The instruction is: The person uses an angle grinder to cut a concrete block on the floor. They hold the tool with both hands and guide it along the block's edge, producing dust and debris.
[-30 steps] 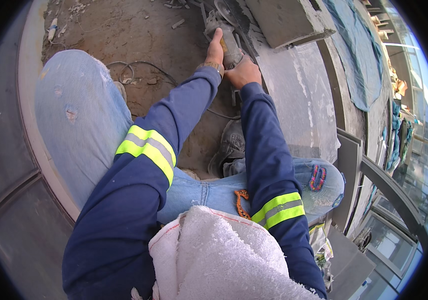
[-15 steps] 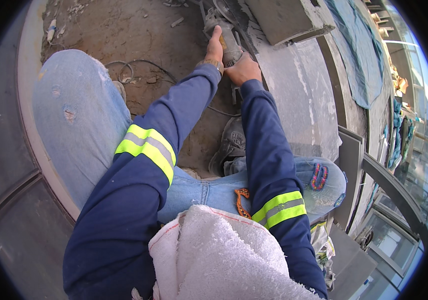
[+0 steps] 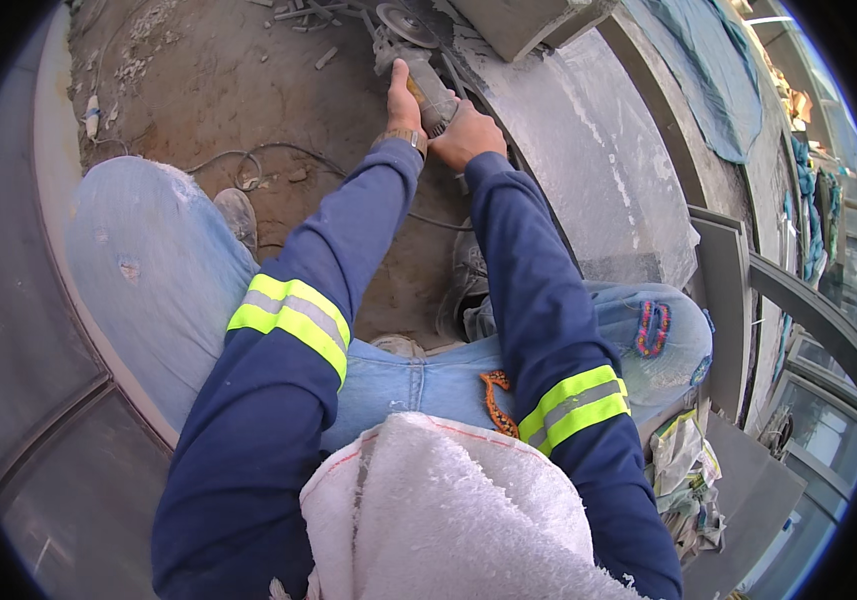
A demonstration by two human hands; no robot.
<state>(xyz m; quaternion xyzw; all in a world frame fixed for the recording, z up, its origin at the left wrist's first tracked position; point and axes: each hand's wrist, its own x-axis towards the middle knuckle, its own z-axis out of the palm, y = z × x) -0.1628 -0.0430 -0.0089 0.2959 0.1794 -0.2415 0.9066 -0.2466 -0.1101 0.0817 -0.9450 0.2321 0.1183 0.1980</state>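
Note:
Both my arms, in dark blue sleeves with yellow reflective bands, reach forward to an angle grinder (image 3: 426, 82). My left hand (image 3: 400, 100) grips the front of the grinder's grey body, just behind its round disc (image 3: 405, 22). My right hand (image 3: 466, 138) is closed around the rear of the body. The disc sits near the edge of a dusty grey stone slab (image 3: 598, 180) at the right. A dark cable (image 3: 248, 160) trails over the dirt floor below the tool.
My knees in light blue jeans (image 3: 148, 280) spread left and right over brown dirt ground (image 3: 238, 80). A white towel (image 3: 448, 510) hangs under my chin. Grey slabs and panels (image 3: 738, 290) stand at right, with crumpled bags (image 3: 683, 470) beside them.
Both hands and the grinder stay in nearly the same place; the view has shifted only slightly.

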